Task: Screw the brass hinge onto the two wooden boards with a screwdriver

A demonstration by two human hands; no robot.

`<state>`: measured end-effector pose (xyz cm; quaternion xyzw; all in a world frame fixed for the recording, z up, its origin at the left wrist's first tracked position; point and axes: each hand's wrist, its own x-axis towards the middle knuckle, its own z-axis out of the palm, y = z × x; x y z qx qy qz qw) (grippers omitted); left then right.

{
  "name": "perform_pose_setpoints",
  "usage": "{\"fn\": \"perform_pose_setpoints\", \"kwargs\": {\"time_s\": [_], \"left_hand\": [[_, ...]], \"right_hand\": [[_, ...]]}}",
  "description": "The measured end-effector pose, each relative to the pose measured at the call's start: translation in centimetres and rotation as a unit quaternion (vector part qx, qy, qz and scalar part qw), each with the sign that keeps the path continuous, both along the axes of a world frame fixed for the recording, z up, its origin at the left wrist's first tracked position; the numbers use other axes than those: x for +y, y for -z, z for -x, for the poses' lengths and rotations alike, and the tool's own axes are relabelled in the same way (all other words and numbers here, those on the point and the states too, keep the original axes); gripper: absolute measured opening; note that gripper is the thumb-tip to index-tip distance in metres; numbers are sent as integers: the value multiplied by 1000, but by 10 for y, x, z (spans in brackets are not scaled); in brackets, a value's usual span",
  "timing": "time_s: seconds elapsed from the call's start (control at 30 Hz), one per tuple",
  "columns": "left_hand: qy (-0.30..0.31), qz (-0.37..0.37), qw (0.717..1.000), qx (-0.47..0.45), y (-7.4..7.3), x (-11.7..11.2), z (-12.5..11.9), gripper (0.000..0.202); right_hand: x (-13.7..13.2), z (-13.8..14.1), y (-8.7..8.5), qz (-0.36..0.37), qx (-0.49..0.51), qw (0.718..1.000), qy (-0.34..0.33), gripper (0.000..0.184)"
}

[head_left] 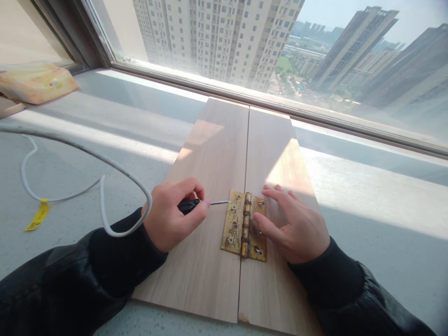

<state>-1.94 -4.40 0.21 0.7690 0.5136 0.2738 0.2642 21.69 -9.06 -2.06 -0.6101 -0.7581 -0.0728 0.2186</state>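
Observation:
My left hand [177, 212] is closed around the black handle of a screwdriver [189, 205]. Its thin metal shaft points right, and the tip is at the upper left edge of a worn brass hinge [235, 221]; whether it touches a screw I cannot tell. The hinge lies opened flat across the seam between a left wooden board [199, 270] and a right wooden board [269, 289]. Several screws show in both of its leaves. My right hand [297, 224] rests with fingers spread on the right board, thumb at the hinge's right leaf, partly covering it.
A white cable [115, 163] loops across the left side, passing in front of my left wrist, with a yellow tag [38, 214] on it. An orange-and-white soft packet [38, 83] lies at the far left. The window frame [196, 88] borders the pale speckled sill [378, 224] behind the boards.

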Motion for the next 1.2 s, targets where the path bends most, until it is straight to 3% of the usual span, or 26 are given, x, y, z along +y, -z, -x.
{"fn": "perform_pose_setpoints", "kwargs": {"time_s": [0.3, 0.43, 0.57, 0.63, 0.8, 1.0, 1.2], "left_hand": [[-5, 7, 1000, 5, -2, 0, 0, 17], [0, 11, 1000, -1, -1, 0, 0, 18], [1, 16, 1000, -2, 1, 1, 0, 18], [2, 19, 1000, -1, 1, 1, 0, 18], [-3, 26, 1000, 7, 1, 0, 0, 18], [-5, 37, 999, 11, 1, 0, 0, 18], [-4, 38, 999, 17, 0, 0, -1, 19]], "right_hand": [[0, -1, -5, -5, 21, 999, -29, 39], [-6, -1, -16, 11, 209, 975, -78, 20], [-11, 3, -22, 138, 363, 919, -67, 26], [-11, 5, -22, 181, 372, 906, -88, 28], [-5, 4, -18, 208, 323, 913, -135, 26], [-6, 6, -19, 206, 338, 912, -106, 21], [-7, 6, -16, 256, 397, 872, -131, 16]]}}
